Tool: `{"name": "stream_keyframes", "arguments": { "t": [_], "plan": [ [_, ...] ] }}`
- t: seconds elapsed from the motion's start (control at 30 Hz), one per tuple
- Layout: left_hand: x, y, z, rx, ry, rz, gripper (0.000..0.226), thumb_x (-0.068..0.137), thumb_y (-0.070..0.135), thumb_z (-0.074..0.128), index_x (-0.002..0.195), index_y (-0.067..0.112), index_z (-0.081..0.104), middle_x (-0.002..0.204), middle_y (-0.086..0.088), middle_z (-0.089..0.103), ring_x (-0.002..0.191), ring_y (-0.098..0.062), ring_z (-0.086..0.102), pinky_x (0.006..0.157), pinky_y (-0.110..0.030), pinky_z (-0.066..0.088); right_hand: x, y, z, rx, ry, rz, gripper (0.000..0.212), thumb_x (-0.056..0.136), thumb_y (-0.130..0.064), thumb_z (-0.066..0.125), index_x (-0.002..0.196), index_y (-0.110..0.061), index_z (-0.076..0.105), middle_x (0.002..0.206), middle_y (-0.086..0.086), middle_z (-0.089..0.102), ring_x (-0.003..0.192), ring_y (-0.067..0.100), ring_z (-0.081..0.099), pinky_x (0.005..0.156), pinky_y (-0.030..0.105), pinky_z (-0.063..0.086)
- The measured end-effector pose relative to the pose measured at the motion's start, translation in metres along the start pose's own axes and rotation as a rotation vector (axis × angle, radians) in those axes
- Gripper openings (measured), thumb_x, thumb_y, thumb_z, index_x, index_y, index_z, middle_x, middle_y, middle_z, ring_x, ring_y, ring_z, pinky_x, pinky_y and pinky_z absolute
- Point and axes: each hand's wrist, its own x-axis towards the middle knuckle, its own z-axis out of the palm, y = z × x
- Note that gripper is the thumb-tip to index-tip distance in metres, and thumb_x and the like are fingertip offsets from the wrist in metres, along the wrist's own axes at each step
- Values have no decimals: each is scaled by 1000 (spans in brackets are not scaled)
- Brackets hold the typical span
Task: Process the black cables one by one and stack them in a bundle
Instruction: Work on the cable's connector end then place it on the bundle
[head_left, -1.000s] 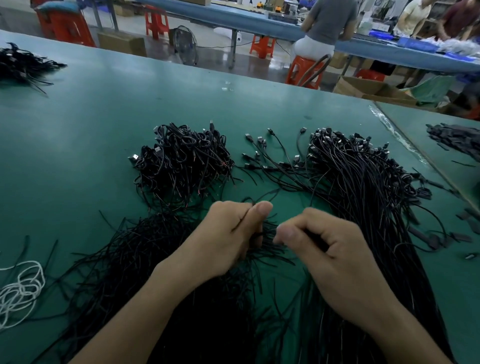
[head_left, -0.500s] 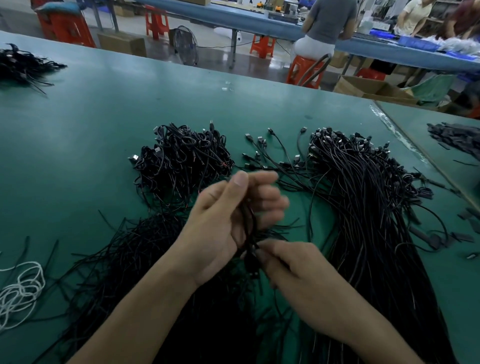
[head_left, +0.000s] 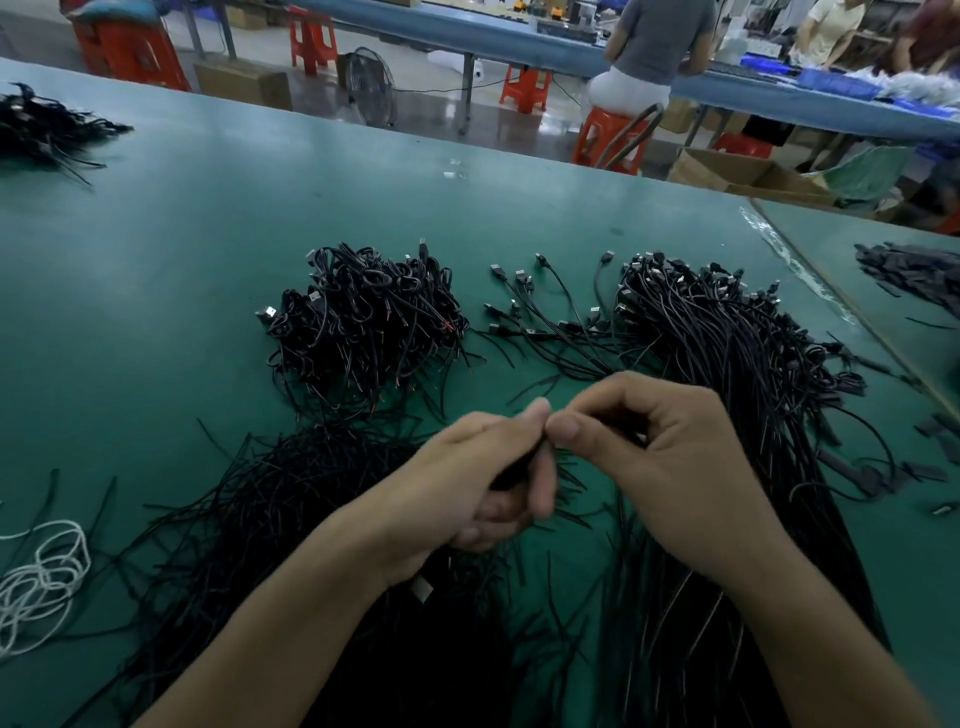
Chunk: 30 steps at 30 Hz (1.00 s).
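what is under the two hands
Loose black cables on the green table run under the left hand and right hand. Both pinch one cable. Directly beneath the palms is hidden.

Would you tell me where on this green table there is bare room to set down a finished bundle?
Free: the broad table stretch left of the coiled heap, up to the far-left pile; the strip behind the heaps. Crowded: loose strands and white cord near-left, the long cable pile right, and the middle, where left hand and right hand pinch a cable.
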Motion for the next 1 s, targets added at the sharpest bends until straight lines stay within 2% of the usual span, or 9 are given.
{"name": "stream_keyframes", "arguments": {
  "t": [0.13, 0.27, 0.33, 0.43, 0.5, 0.6, 0.7, 0.87, 1.0],
  "plan": [
    [-3, 7, -7, -350, -136, 68, 49, 98, 51, 42, 59, 21, 48, 45, 12, 30, 35, -3, 25, 36, -17, 22, -6, 11, 20, 90, 10, 173, 27, 88, -47, 53, 73, -33, 69, 54, -9, 49, 48, 8, 35, 45, 27, 28],
    [5, 5, -5, -587, 82, 297, 44, 100, 40, 44, 70, 16, 65, 55, 5, 53, 46, -7, 52, 45, -18, 44, -22, 8, 30, -132, -238, 130, 32, 102, -35, 49, 74, -41, 64, 63, -19, 58, 50, 1, 45, 47, 13, 34],
    [10, 0, -5, -507, 253, 384, 44, 97, 38, 43, 83, 12, 76, 75, -6, 71, 69, -18, 71, 62, -23, 57, -26, 3, 28, -259, -365, 114, 25, 102, -34, 48, 79, -33, 58, 72, -16, 57, 56, 5, 49, 50, 20, 38],
    [16, -10, -5, -128, 402, 431, 41, 97, 35, 42, 107, 8, 72, 101, -11, 76, 99, -23, 73, 82, -27, 58, -25, -4, 18, -450, -447, 12, 25, 101, -41, 42, 77, -36, 48, 79, -17, 53, 73, 6, 53, 62, 26, 43],
    [16, -14, -3, 189, 408, 388, 36, 100, 31, 43, 101, 9, 72, 92, -5, 77, 89, -14, 73, 77, -24, 57, -21, -9, 10, -500, -433, -60, 26, 97, -48, 41, 79, -33, 54, 78, -19, 53, 74, 3, 54, 63, 26, 44],
    [12, -16, 4, 430, 227, 244, 45, 101, 37, 42, 66, 17, 62, 57, 8, 61, 52, -5, 55, 53, -19, 43, -15, -10, -4, -536, -292, -140, 24, 90, -49, 54, 81, -32, 68, 73, -22, 57, 72, 1, 57, 60, 24, 44],
    [8, -12, 5, 273, 115, 35, 58, 103, 45, 35, 59, 21, 63, 45, 7, 51, 38, -8, 47, 44, -16, 39, -11, -4, -11, -383, -170, -131, 13, 83, -35, 76, 72, -29, 72, 70, -16, 65, 71, 9, 62, 61, 21, 44],
    [0, -4, -1, -15, -103, -46, 53, 99, 61, 36, 69, 21, 54, 55, 7, 35, 41, -4, 25, 39, -13, 27, -4, 4, -10, 72, -214, -42, 11, 81, -28, 76, 83, -18, 72, 86, 1, 71, 82, 16, 69, 75, 29, 55],
    [0, -5, -4, 70, -95, -27, 55, 100, 61, 38, 58, 25, 39, 51, 6, 44, 44, -9, 46, 44, -17, 36, 0, 6, -10, 137, -262, 10, 5, 86, -26, 72, 87, -22, 70, 84, 1, 71, 79, 20, 68, 74, 33, 56]
  ]
}}
